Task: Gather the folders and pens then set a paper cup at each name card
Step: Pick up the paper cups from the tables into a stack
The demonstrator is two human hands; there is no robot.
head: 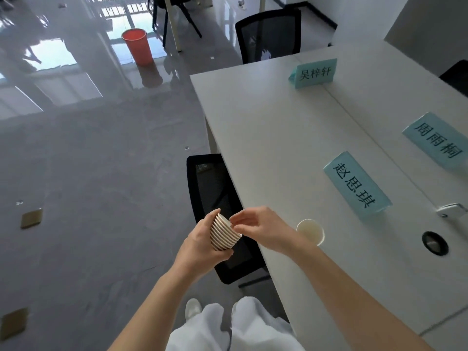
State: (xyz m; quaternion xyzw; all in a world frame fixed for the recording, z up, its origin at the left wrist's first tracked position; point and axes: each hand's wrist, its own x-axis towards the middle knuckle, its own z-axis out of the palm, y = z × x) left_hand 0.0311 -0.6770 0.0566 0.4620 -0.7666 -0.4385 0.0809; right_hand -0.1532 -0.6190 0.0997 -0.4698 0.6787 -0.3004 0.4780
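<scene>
The left grip (202, 243) wraps the stack of paper cups (225, 233) just beside the counter (266, 138), while the right grip (255, 228) pinches its top rim; cups look light, easily crushed.

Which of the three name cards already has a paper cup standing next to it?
The nearest name card: a single paper cup stands upright on the table beside it. The two farther cards have none.
</scene>
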